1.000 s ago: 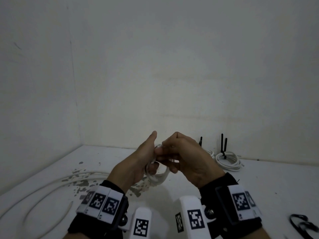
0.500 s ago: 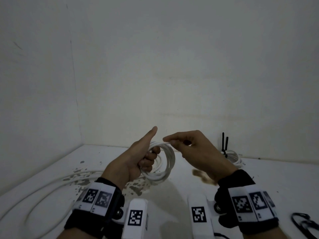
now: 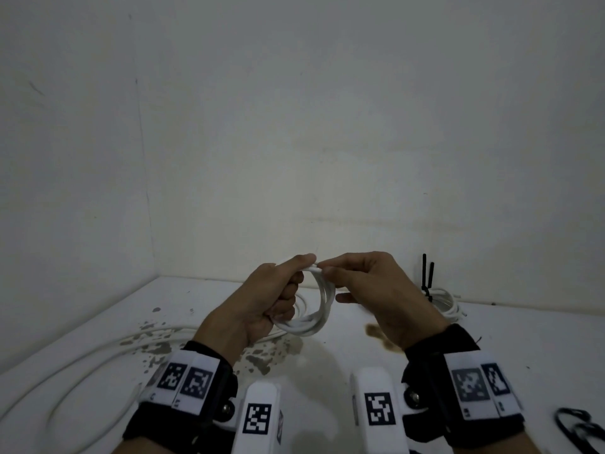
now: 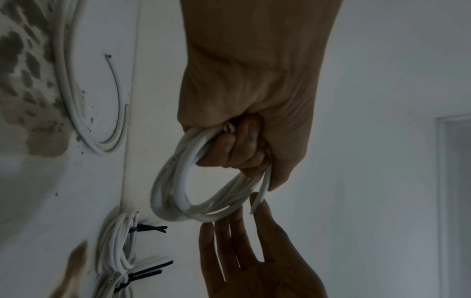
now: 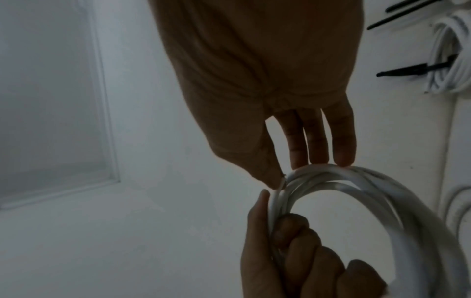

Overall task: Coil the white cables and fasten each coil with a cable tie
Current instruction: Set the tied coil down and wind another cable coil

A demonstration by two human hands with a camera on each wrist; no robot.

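My left hand point(image 3: 289, 291) grips a small coil of white cable point(image 3: 322, 309) in its fist, held up above the table, with the thumb laid over the coil's top. The right hand point(image 3: 325, 269) pinches the cable's free end point(image 4: 258, 198) between thumb and forefinger, right at the left thumb. In the right wrist view its other fingers point(image 5: 342, 149) are straight and touch the coil point(image 5: 382, 181). The left wrist view shows the coil point(image 4: 168, 191) hanging from the curled left fingers point(image 4: 239, 145).
Finished coils point(image 3: 442, 299) with black cable ties point(image 3: 425, 273) lie by the back wall at the right. A long loose white cable point(image 3: 82, 365) sprawls on the stained table at the left. A black looped object point(image 3: 579, 427) lies at the near right.
The right hand drew away from over the coil to the right, with the cable end. The left thumb, upright half a second ago, has folded down onto the top of the coil.
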